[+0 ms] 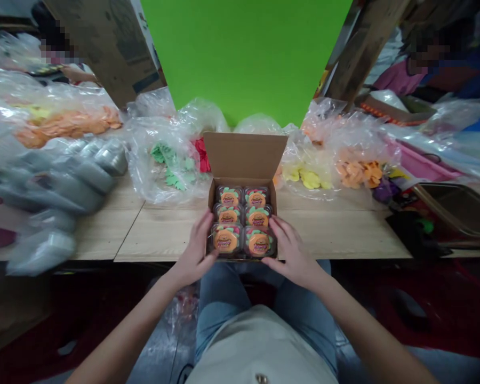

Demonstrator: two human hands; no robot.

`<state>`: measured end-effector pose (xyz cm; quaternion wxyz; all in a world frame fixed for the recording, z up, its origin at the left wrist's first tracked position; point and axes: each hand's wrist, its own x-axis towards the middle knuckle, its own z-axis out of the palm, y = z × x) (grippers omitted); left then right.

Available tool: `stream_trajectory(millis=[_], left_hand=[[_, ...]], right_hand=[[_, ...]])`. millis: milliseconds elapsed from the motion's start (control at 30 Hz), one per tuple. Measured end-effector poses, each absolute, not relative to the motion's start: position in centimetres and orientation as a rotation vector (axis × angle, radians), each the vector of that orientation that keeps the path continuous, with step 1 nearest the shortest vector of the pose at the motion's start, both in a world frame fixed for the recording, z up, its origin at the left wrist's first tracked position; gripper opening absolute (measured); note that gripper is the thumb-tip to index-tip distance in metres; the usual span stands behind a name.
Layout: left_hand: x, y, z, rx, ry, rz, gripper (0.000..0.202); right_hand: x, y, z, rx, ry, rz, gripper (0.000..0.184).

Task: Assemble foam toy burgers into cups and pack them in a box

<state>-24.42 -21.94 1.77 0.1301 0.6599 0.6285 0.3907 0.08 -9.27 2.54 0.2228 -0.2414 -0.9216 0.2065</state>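
An open cardboard box (pixel 246 154) stands at the table's front edge, its lid raised at the back. Inside sit several clear plastic packs (pixel 226 238) in two columns, each with an orange burger-printed round label and green and pink pieces showing around it. My left hand (pixel 198 248) grips the box's left side, thumb at the front corner. On the opposite side my right hand (pixel 294 250) holds the box likewise, fingers along the wall and thumb by the front corner. The box's underside is hidden.
Behind the box lie clear bags of green pieces (pixel 180 169), yellow pieces (pixel 308 177) and orange pieces (pixel 358 170). Stacked clear plastic packs (pixel 60 176) are blurred at left. A green panel (pixel 244 58) rises behind. A brown lidded bin (pixel 456 213) stands at right; people are beyond.
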Motion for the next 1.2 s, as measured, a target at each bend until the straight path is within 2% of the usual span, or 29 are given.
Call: stream_trajectory(millis=[67, 133, 267, 367, 500, 667, 833, 933, 1067, 1200], left_hand=[[-24.0, -22.8, -0.5, 1.565, 1.882, 1.441, 0.064], [-23.1, -23.4, -2.6, 1.358, 1.898, 1.552, 0.053], [-20.8, -23.4, -4.9, 1.249, 1.97, 1.592, 0.043], [-20.2, -22.7, -4.9, 1.198, 2.073, 1.62, 0.04], [-21.5, -22.6, -3.5, 1.378, 2.25, 1.412, 0.034], [-23.6, -23.7, -2.1, 1.603, 2.082, 1.007, 0.042], [-23.1, -24.8, -3.8, 1.657, 2.099, 1.153, 0.05], [-23.4, -25.4, -4.6, 1.796, 2.28, 1.269, 0.041], [-25.1, -25.3, -3.5, 2.272, 2.254, 1.021, 0.023], [-25.8, -24.9, -1.9, 2.58, 2.165, 0.795, 0.027]], right_hand=[[0.9, -9.0, 0.9, -0.803, -2.296, 0.706, 0.053], [0.9, -8.8, -1.0, -0.905, -2.042, 0.847, 0.039], [-0.9, -9.2, -4.2, -0.937, -1.79, 1.113, 0.034], [-2.3, -9.8, -5.4, -0.92, -1.732, 1.16, 0.034], [-2.4, -9.9, -6.3, -0.901, -1.734, 1.07, 0.034], [-1.8, -9.2, -6.3, -0.867, -1.863, 0.947, 0.029], [-0.8, -10.0, -5.7, -0.878, -1.921, 0.875, 0.029], [0.7, -11.3, -5.4, -0.878, -1.95, 0.68, 0.026], [2.0, -11.9, -4.4, -0.71, -2.306, 0.409, 0.017], [1.8, -11.3, -2.7, -0.601, -2.527, 0.289, 0.016]])
